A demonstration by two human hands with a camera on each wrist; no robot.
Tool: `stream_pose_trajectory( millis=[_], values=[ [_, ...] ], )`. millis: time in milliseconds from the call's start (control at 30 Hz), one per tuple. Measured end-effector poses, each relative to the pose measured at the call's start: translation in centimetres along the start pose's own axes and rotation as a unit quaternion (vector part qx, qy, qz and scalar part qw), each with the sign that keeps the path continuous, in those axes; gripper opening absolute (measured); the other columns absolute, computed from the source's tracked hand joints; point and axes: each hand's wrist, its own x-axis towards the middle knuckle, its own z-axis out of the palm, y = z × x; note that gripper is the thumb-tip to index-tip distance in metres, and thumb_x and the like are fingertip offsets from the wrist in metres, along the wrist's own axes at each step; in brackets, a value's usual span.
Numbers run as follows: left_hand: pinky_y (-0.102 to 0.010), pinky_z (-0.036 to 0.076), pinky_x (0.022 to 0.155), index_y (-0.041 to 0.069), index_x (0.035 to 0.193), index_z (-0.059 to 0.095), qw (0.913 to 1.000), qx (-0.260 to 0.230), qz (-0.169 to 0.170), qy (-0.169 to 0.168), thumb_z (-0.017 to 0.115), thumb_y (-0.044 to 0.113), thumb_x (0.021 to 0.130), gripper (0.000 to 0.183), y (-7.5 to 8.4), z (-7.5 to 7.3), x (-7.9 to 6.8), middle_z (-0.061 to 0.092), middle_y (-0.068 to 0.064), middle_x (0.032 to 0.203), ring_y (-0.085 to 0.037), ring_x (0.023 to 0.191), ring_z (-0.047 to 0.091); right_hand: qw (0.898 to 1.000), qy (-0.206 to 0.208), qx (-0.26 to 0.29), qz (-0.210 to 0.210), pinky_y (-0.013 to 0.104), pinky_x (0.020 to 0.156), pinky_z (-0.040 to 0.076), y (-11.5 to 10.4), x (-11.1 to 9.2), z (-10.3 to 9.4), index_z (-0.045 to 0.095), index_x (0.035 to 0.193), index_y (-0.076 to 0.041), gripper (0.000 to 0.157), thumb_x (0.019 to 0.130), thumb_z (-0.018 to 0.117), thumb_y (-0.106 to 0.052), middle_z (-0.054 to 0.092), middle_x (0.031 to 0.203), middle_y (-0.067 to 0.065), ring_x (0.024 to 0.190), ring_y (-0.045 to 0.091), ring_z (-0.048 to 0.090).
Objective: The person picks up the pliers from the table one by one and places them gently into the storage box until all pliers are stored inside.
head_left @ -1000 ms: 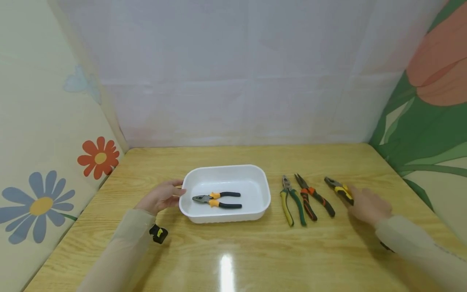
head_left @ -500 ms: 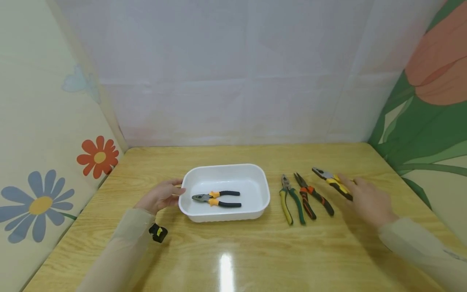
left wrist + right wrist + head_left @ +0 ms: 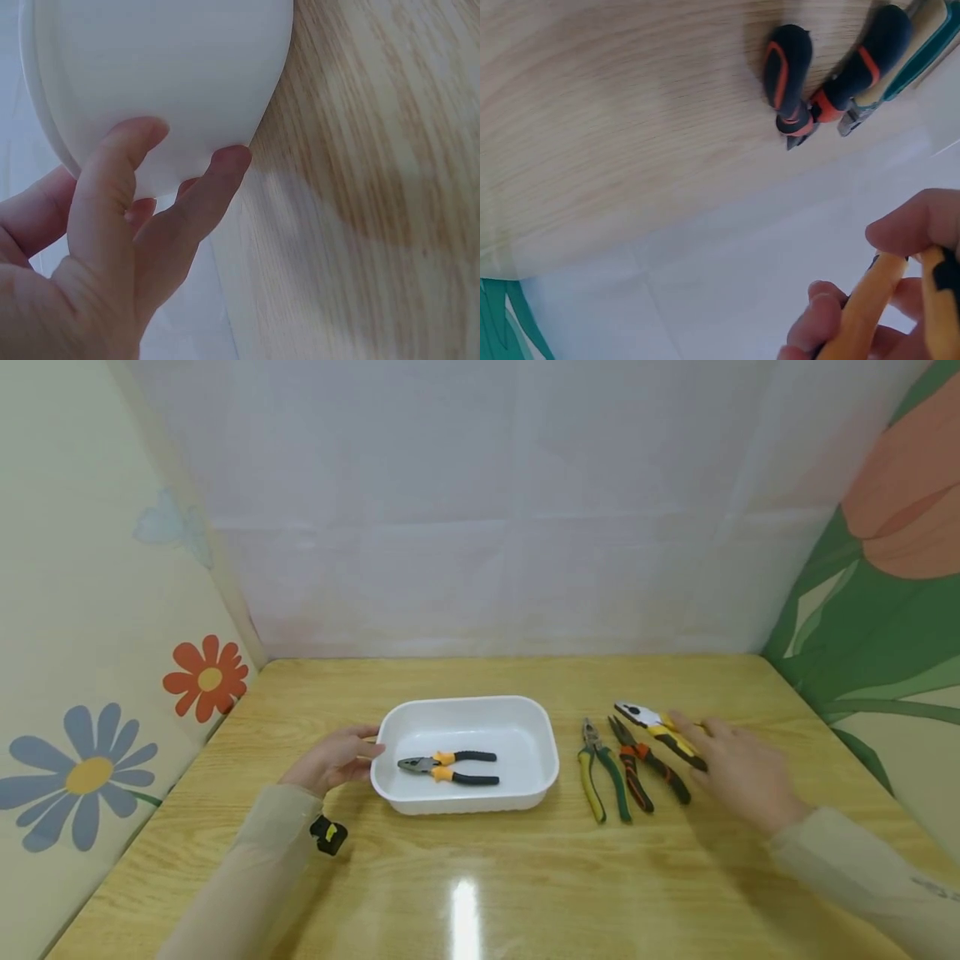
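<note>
My right hand holds yellow-and-black pliers by the handles, raised above the table. Their grey jaws point to the far left. In the right wrist view the thumb and fingers close on the yellow handles. At the left end of a white plastic tub, my left hand grips its rim and wall. The left wrist view shows its fingers against the outer wall. Pliers with orange-and-black handles lie inside the tub, jaws to the left.
Pliers with yellow-green handles and red-and-black long-nose pliers lie side by side on the wooden table, right of the tub. A pale cloth wall rises behind the table. Flower-patterned panels stand on both sides.
My right hand has lifted the yellow-and-black pliers and carried them leftward, near the tips of the red-and-black pliers. My left hand has stayed on the tub.
</note>
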Motion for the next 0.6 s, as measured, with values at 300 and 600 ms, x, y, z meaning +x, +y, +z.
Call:
stream_pose_trajectory(
  millis=[300, 600],
  values=[
    [-0.022, 0.056, 0.072, -0.011, 0.150, 0.015, 1.0000, 0.000, 0.006, -0.001, 0.045, -0.003, 0.099, 0.059, 0.1, 0.1, -0.1, 0.028, -0.034, 0.144, -0.019, 0.089, 0.059, 1.000, -0.006, 0.005, -0.019, 0.029, 0.034, 0.032, -1.7, 1.3, -0.6, 0.049, 0.136, -0.011, 0.083, 0.064, 0.090, -0.015, 0.051, 0.084, 0.013, 0.054, 0.021, 0.042],
    [-0.020, 0.056, 0.068, -0.009, 0.150, 0.017, 1.0000, -0.001, 0.001, 0.002, 0.046, -0.003, 0.099, 0.059, 0.1, 0.0, -0.2, 0.032, -0.032, 0.143, -0.018, 0.085, 0.059, 0.999, -0.031, 0.014, -0.038, 0.028, 0.035, 0.035, -3.4, 2.0, -1.1, 0.047, 0.139, -0.011, 0.080, 0.069, 0.087, -0.014, 0.055, 0.090, 0.016, 0.057, 0.023, 0.046]
  ],
)
